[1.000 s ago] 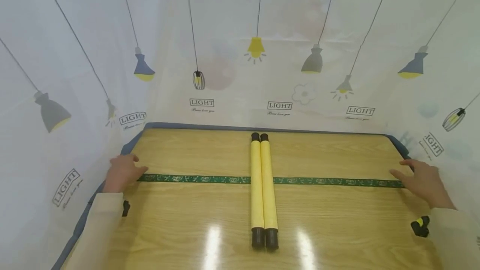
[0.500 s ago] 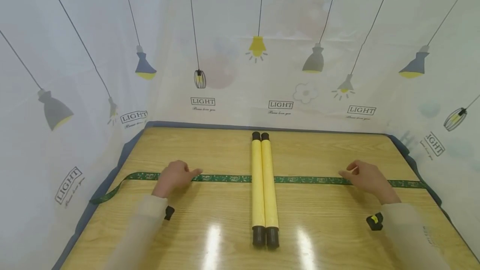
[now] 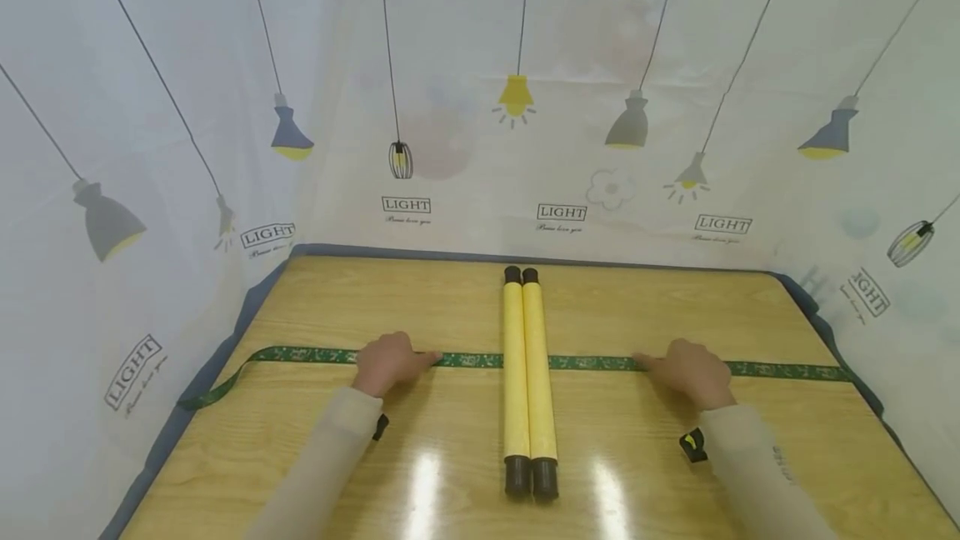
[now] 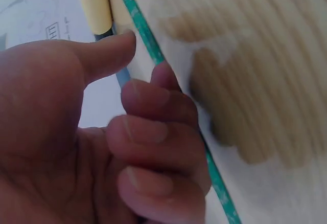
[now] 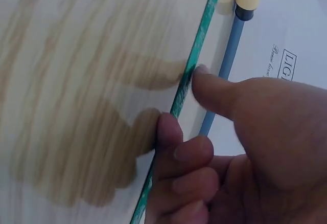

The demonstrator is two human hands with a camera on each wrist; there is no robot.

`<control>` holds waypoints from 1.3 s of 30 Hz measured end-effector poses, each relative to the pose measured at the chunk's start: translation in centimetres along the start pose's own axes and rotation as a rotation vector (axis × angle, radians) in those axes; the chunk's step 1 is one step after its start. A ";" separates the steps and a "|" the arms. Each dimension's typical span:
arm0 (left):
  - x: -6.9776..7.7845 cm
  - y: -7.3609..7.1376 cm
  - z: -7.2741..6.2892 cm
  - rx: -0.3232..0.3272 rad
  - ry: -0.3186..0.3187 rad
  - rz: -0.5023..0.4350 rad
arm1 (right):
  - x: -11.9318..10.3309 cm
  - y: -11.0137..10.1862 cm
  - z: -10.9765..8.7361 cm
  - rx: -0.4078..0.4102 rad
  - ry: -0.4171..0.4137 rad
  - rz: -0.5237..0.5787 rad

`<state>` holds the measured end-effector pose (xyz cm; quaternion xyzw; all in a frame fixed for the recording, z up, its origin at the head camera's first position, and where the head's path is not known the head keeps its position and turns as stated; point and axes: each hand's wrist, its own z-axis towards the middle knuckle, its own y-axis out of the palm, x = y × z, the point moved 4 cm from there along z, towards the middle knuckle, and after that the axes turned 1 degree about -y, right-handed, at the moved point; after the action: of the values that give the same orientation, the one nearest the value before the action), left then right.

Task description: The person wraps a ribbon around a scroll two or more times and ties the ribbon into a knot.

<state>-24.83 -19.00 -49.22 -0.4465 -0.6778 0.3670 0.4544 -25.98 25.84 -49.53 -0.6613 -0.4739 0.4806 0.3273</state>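
A green patterned ribbon (image 3: 465, 360) stretches across the wooden table and passes under two yellow tubes with black end caps. The left tube (image 3: 515, 373) and right tube (image 3: 538, 373) lie side by side, pointing away from me. My left hand (image 3: 390, 363) is over the ribbon left of the tubes, one digit extended along it toward them. My right hand (image 3: 692, 372) mirrors it on the right, a digit pointing inward at the ribbon. Both wrist views show loosely curled fingers beside the ribbon, with each thumb (image 4: 110, 52), (image 5: 217, 91) apart from the fingers and nothing pinched between.
The ribbon's left end twists and hangs near the table's left edge. Blue edging (image 3: 405, 253) runs along the back of the table. A white sheet printed with lamps (image 3: 487, 165) stands around the back and sides.
Both hands have moved inward along the ribbon from near its ends toward the tubes. The ribbon's left end now lies loose and twisted. The tubes have stayed in place.
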 end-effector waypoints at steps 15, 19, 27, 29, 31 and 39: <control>0.7 0.1 0.9 -0.037 0.026 -0.029 | -0.3 0.7 1.7 0.037 -0.093 0.101; 0.9 -0.1 1.1 -0.066 0.019 -0.086 | -0.4 0.8 1.7 0.073 -0.112 0.141; 0.7 0.0 1.4 -0.031 0.089 -0.244 | -1.2 0.7 1.2 0.186 -0.157 0.212; 0.9 -0.2 1.4 0.032 0.123 -0.282 | -1.3 0.6 1.2 0.223 -0.149 0.266; 1.1 -0.4 1.4 0.083 0.153 -0.350 | -1.3 0.6 1.3 0.262 -0.150 0.324; 2.3 -0.7 1.3 0.169 0.184 -0.630 | -2.0 0.8 1.5 0.278 -0.172 0.635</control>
<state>-26.73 -17.16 -48.33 -0.2069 -0.7060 0.2215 0.6401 -27.30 23.68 -50.04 -0.6817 -0.2009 0.6722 0.2074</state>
